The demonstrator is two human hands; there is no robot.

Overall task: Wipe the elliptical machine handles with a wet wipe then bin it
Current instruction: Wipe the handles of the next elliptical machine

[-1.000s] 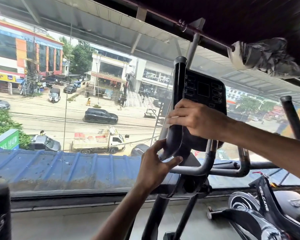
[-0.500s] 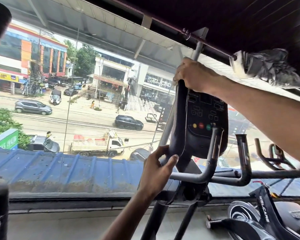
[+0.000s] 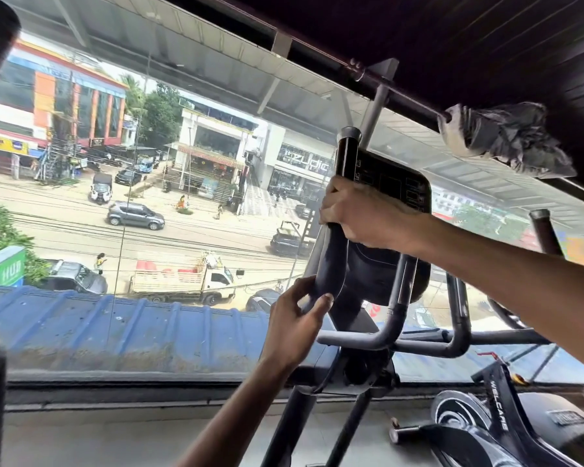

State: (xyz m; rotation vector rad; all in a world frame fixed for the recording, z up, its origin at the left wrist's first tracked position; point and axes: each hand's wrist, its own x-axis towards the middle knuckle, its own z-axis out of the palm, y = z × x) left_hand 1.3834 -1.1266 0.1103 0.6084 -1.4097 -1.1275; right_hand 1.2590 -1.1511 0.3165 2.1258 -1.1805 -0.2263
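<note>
The elliptical's left moving handle (image 3: 346,160) is a black upright bar with a grey cap, just left of the console (image 3: 395,183). My right hand (image 3: 361,214) wraps around the handle's middle; no wipe shows, as the palm hides whatever is under it. My left hand (image 3: 295,320) grips the handle's curved lower part (image 3: 327,267) from the left. The right moving handle (image 3: 545,230) stands untouched at the far right.
Fixed grey handlebars (image 3: 385,335) curve below the console. A large window (image 3: 149,214) faces a street straight ahead. A crumpled grey cloth (image 3: 506,139) hangs on the overhead rail. Another black exercise machine (image 3: 506,429) sits at the lower right.
My right hand slid up the left handle to its top, then came back down to its middle. My left hand stayed on the lower curve.
</note>
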